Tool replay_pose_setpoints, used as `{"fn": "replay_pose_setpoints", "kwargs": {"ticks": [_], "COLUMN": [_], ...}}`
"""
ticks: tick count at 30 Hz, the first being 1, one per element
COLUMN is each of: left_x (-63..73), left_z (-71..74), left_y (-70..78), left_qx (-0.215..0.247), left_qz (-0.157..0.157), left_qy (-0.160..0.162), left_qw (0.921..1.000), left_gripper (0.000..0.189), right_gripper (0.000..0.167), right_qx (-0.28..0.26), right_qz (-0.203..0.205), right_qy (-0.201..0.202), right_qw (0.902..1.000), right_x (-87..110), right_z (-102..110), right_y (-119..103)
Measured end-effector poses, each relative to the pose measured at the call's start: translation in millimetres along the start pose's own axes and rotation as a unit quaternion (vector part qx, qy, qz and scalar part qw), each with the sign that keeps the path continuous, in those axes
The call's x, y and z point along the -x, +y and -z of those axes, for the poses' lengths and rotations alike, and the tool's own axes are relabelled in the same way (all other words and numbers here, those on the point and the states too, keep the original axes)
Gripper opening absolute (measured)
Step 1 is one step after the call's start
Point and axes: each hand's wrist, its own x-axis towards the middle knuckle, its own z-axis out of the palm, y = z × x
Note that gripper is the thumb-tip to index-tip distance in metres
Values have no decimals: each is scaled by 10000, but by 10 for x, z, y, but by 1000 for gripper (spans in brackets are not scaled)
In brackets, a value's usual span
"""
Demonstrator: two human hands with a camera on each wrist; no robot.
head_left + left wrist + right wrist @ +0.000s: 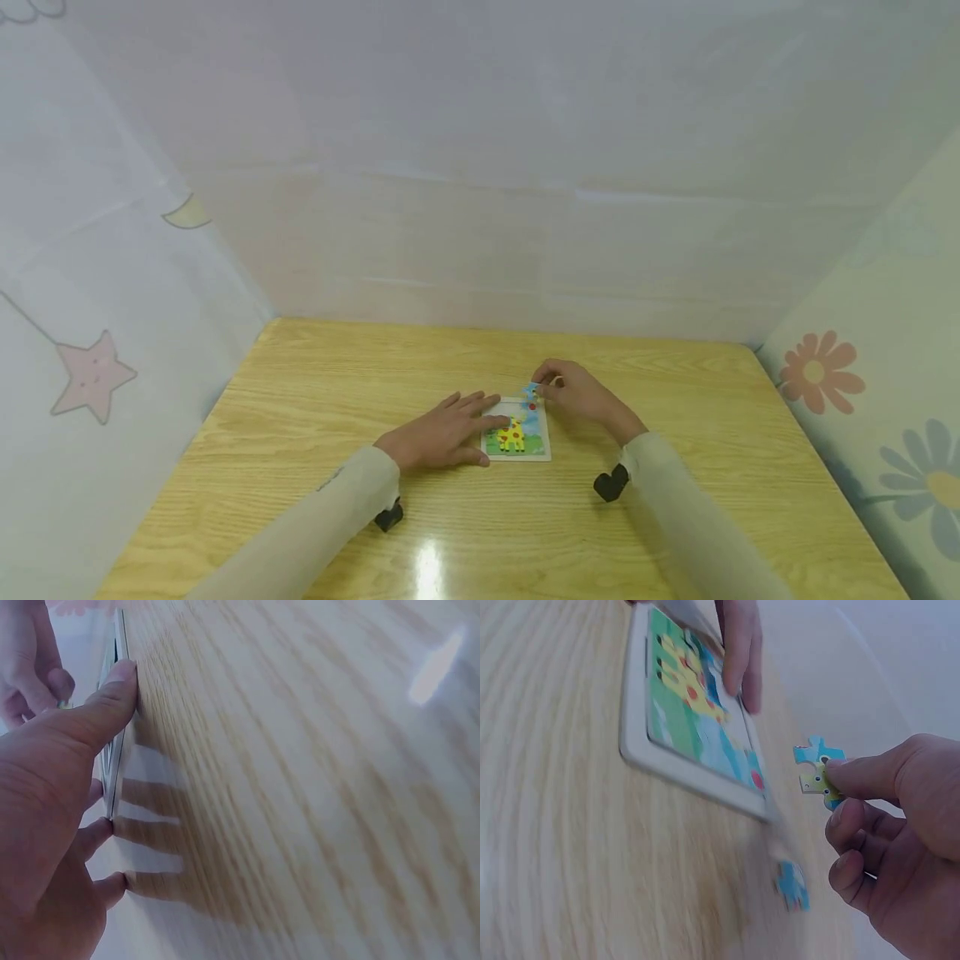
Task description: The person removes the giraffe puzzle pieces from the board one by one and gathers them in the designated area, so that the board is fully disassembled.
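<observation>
A jigsaw puzzle board with a pale frame lies on the table, showing a yellow giraffe with red spots on green grass. My left hand rests over the board's left side with fingers spread. In the left wrist view, its thumb touches the board's edge. My right hand is at the far right corner of the board. Between thumb and fingers it pinches a blue and yellow puzzle piece with a printed animal face, held above the table in the right wrist view.
Another blue puzzle piece lies loose on the table beside the board, near my right hand. The wooden table ends at a pale cloth wall behind and similar printed cloth on both sides.
</observation>
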Motion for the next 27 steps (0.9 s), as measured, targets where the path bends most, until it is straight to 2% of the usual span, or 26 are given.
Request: {"fn": "replay_pose_setpoints", "kwargs": {"ticks": [6,12,19,27], "left_x": [2,-12,-29,-57], "left_z": [8,8,35,35], "left_y": [13,17,35,34], "left_qx": [332,223,176,233], "left_qz": [280,485,574,649], "left_qy": [84,100,-11,-106], "left_qw": [9990,9985,9982,9976], "left_gripper": [92,103,104,105], "right_gripper": [12,13,13,11], "right_qx": [281,461,577,793], "right_qz": [-222,-375,-510,-579], "right_qy": [267,334,279,317], "right_qw": [9990,9977,9966,9947], "right_x": [152,272,342,353], "right_z": [257,429,509,507], "right_y": [159,311,452,513]}}
